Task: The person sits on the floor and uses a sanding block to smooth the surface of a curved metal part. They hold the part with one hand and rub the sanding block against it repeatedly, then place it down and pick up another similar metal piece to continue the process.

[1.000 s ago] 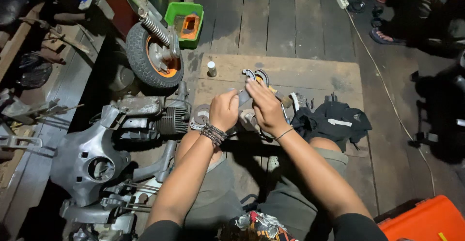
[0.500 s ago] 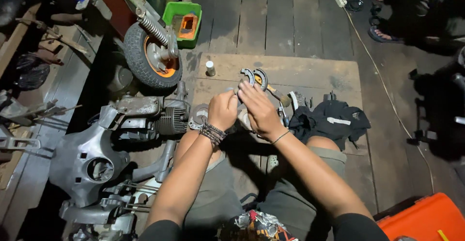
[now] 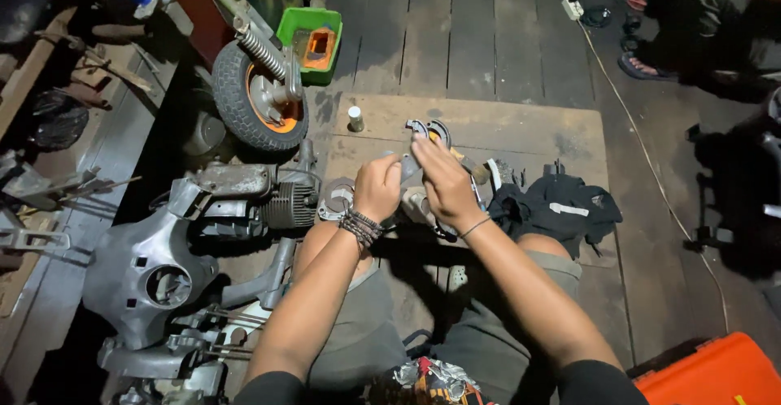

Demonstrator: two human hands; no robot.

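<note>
My left hand (image 3: 377, 185), with a beaded bracelet at the wrist, and my right hand (image 3: 443, 185) are closed together on a small grey metal part (image 3: 409, 167) above a wooden board (image 3: 537, 132). Just beyond my fingers lie curved brake shoes (image 3: 429, 129) on the board. A round metal ring part (image 3: 334, 202) lies just left of my left hand. What lies under my palms is hidden.
A small scooter wheel (image 3: 262, 106) on its fork stands at the upper left beside a green box (image 3: 312, 43). An engine block (image 3: 248, 198) and grey body panels (image 3: 150, 271) lie left. A black cloth (image 3: 561, 210) lies right, an orange case (image 3: 712, 372) at lower right. Another person's sandalled foot (image 3: 643, 63) is at top right.
Both hands have shifted slightly and stay closed on the small metal part; the view has tilted a little. Nothing else moved.
</note>
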